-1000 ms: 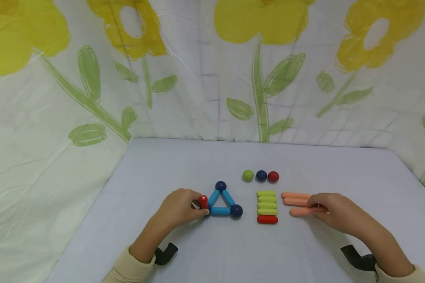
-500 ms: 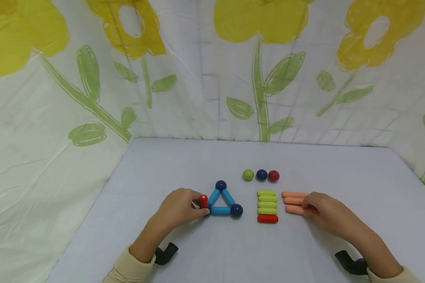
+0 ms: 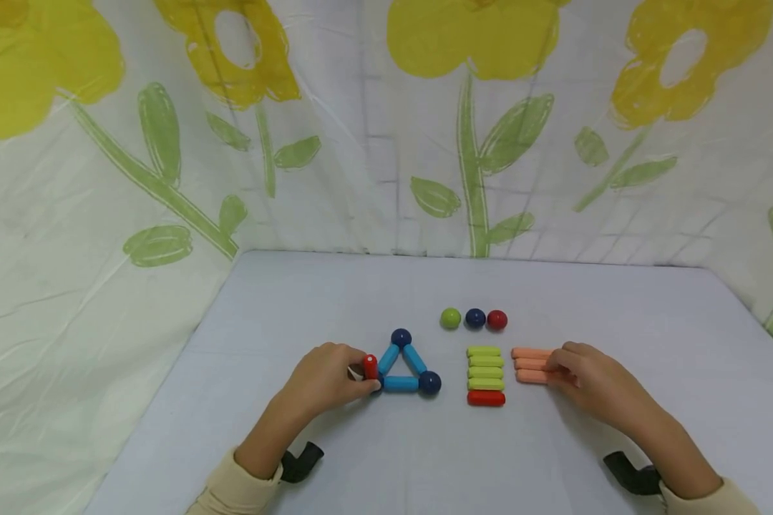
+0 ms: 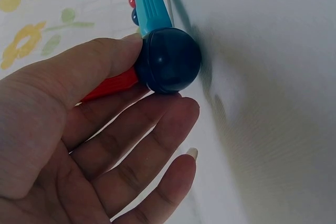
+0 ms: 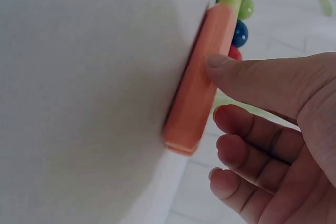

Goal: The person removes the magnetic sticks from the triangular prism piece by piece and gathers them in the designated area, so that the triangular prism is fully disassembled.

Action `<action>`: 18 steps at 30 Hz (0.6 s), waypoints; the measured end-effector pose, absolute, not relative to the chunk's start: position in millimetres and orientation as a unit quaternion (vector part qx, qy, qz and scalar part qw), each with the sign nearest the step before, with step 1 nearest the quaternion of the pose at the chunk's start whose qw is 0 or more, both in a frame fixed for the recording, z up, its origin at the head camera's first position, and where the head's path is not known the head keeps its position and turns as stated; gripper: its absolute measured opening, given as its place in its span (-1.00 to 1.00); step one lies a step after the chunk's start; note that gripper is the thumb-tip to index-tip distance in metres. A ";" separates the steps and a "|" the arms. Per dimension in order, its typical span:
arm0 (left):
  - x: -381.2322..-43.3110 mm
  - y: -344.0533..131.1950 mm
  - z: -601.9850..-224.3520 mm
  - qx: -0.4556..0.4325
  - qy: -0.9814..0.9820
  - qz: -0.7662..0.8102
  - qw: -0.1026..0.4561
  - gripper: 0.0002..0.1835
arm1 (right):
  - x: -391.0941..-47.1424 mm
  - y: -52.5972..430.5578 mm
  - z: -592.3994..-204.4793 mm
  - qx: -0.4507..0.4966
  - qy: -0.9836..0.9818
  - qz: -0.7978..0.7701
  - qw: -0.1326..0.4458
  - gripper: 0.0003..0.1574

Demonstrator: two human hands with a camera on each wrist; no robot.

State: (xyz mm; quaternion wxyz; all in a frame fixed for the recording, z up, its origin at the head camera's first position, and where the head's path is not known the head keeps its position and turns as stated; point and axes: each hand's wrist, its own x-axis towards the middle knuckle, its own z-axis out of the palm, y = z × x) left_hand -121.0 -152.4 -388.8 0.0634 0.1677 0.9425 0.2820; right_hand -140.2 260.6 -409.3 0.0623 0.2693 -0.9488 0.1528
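Note:
Three blue rods (image 3: 401,384) and dark blue balls (image 3: 429,383) form a triangle lying on the table. My left hand (image 3: 331,375) holds its near-left corner ball (image 4: 170,60), thumb and fingertips about it. A red rod (image 3: 370,367) stands up from that ball, partly behind the thumb in the left wrist view. On the right, long orange rods (image 3: 531,364) lie side by side in a row. My right hand (image 3: 595,386) grips the nearest orange rod (image 5: 197,87) with the thumb along its side; the index fingertip is hidden in the right wrist view.
Between the triangle and the orange rods lies a column of short yellow-green rods (image 3: 485,362), with a red rod (image 3: 486,398) at its near end. Behind them sit a green ball (image 3: 451,318), a blue ball (image 3: 475,318) and a red ball (image 3: 497,320). A flowered curtain (image 3: 354,143) hangs behind the table.
My right hand has moved left and slightly away from me, bringing the nearest orange rod from an angled position into line against the others. The left hand has stayed put.

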 end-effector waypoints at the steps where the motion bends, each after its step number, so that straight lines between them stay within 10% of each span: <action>1: -121.1 -152.5 -388.9 0.167 0.943 0.282 0.063 -0.86 | -140.2 259.6 -408.6 0.272 -0.947 0.155 0.066 -0.70; 8: -121.9 -152.1 -389.6 0.171 0.939 0.289 0.067 -0.87 | -140.0 238.7 -401.7 0.345 -0.912 0.167 0.149 -0.65; 18: -120.8 -152.5 -390.2 0.202 0.929 0.304 0.056 -0.80 | -136.6 180.5 -384.0 0.407 -0.893 0.160 0.111 -0.74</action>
